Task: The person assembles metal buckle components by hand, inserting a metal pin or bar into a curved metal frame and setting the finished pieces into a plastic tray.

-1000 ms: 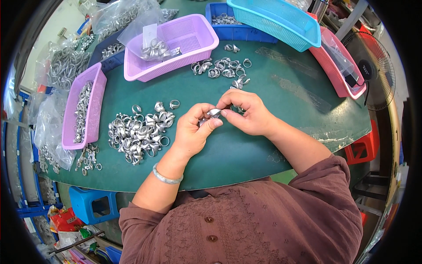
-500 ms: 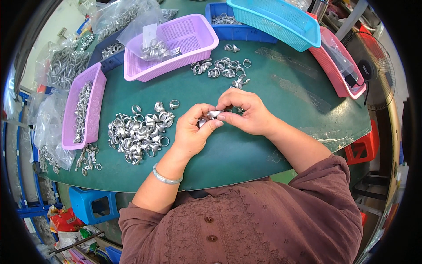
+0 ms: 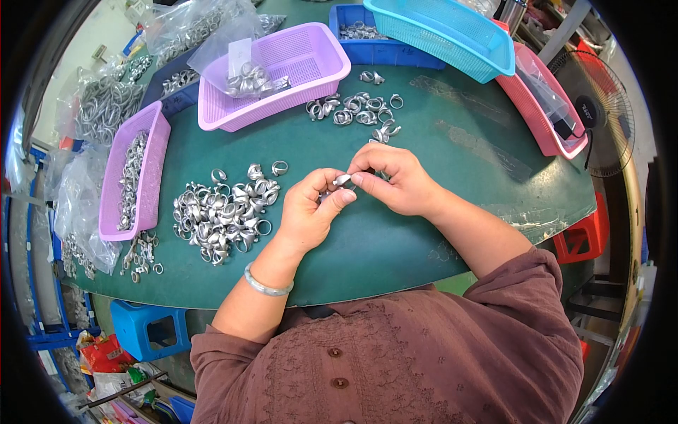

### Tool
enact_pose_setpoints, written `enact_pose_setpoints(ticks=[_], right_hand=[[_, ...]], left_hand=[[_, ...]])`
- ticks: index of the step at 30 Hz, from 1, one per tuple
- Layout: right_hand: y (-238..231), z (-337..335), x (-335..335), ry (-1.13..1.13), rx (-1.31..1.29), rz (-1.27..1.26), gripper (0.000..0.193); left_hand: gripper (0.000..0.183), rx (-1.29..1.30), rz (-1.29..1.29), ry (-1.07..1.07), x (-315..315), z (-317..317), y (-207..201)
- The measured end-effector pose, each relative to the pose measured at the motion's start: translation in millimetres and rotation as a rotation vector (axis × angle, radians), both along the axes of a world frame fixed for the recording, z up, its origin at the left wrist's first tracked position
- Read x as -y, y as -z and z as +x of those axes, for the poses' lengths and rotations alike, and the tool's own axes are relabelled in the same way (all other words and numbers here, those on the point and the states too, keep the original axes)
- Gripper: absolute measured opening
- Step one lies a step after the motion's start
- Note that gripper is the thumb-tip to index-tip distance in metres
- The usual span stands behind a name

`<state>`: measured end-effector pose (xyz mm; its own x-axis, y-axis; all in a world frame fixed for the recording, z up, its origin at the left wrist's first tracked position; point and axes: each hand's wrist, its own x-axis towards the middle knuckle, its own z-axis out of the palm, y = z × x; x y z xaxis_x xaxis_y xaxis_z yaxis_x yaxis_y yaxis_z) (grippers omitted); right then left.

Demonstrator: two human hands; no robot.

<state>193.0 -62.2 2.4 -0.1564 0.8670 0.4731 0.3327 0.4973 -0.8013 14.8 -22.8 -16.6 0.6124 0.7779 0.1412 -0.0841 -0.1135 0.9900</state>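
Note:
Between the fingertips of both hands is a silver-grey metal ring [image 3: 342,180], partly covered by fingers. My left hand [image 3: 311,206] is closed and pinches it with thumb and forefinger; a bangle circles that wrist. My right hand [image 3: 395,181] is closed too, its thumb and forefinger at the ring's right end. Something metallic shows in shadow behind the right fingers, too hidden to make out. A heap of similar rings [image 3: 224,218] lies on the green table left of my left hand. Beyond my right hand sits a looser group of rings [image 3: 361,108].
A purple basket [image 3: 275,106] with bagged rings stands at the back, a narrow purple basket [image 3: 157,185] at the left. Along the back right are a turquoise basket [image 3: 452,46], a pink basket [image 3: 565,141] and a fan [image 3: 600,106]. Plastic bags of metal pieces [image 3: 106,109] crowd the far left.
The ring has turned and tilted slightly between my fingertips, shifting a little left. My right fingers have moved on it, and both forearms stay almost in place.

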Motion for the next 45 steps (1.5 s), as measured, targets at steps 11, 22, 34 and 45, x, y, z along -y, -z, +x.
enact_pose_setpoints(ticks=[11,22,34,45], right_hand=[[2.3,2.3,-0.9,-0.030,-0.039,-0.107,0.011],[-0.3,2.0,0.7,-0.046,-0.062,-0.181,0.013],[-0.6,0.9,1.8,-0.077,-0.052,-0.181,0.011],[-3.6,-0.1,3.4,-0.129,-0.034,-0.116,0.016]], left_hand=[[0.024,-0.029,-0.053,0.039,-1.8,-2.8,-0.7],[0.031,-0.052,-0.106,0.029,-0.4,-3.1,-2.5],[0.046,-0.047,-0.185,0.035,-1.2,-3.4,-3.6],[0.043,-0.037,-0.160,0.034,-1.9,-3.4,-3.7]])
